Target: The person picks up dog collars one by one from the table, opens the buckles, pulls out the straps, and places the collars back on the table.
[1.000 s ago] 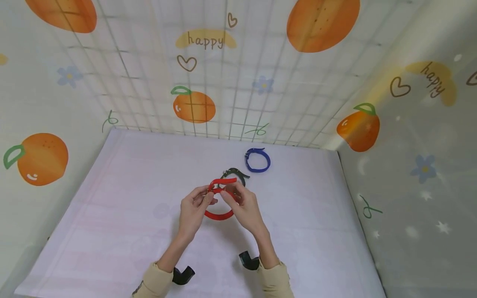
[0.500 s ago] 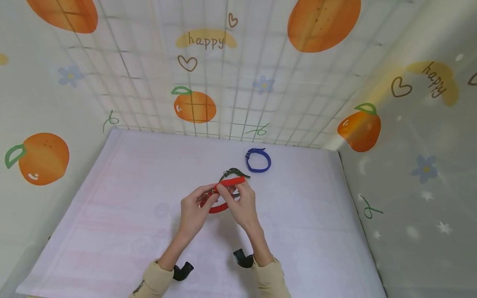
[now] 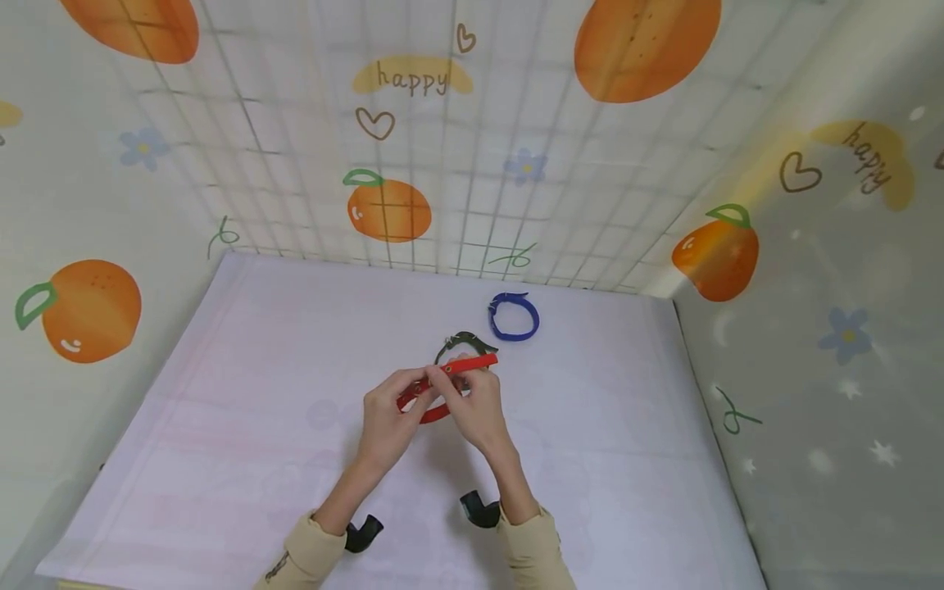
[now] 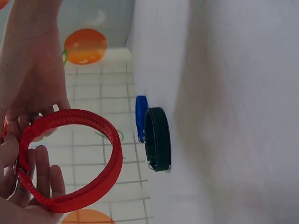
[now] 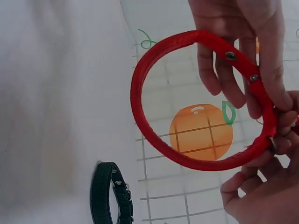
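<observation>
Both hands hold a red buckle collar [image 3: 475, 363] above the table, bent into a ring. My left hand [image 3: 387, 414] grips it beside the metal buckle. The thumb and fingers of my right hand [image 3: 475, 410] pinch the strap near its free end, which sticks out to the right. Metal studs show on the red band [image 5: 136, 98] in the right wrist view. Beyond the hands lies a dark green collar [image 4: 158, 140], partly covered by them in the head view. A blue collar [image 3: 514, 337] rests farther back, its ring fastened.
A white cloth covers the table [image 3: 243, 426]. Behind it rises a wire grid [image 3: 472, 213] under a printed sheet with oranges, and sheets hang at both sides. Black curved pieces [image 3: 364, 534] sit at the sleeve cuffs.
The strap's free end has swung from a curl above the buckle to a straight line pointing right. My right hand has shifted slightly left, and the red ring has tilted.
</observation>
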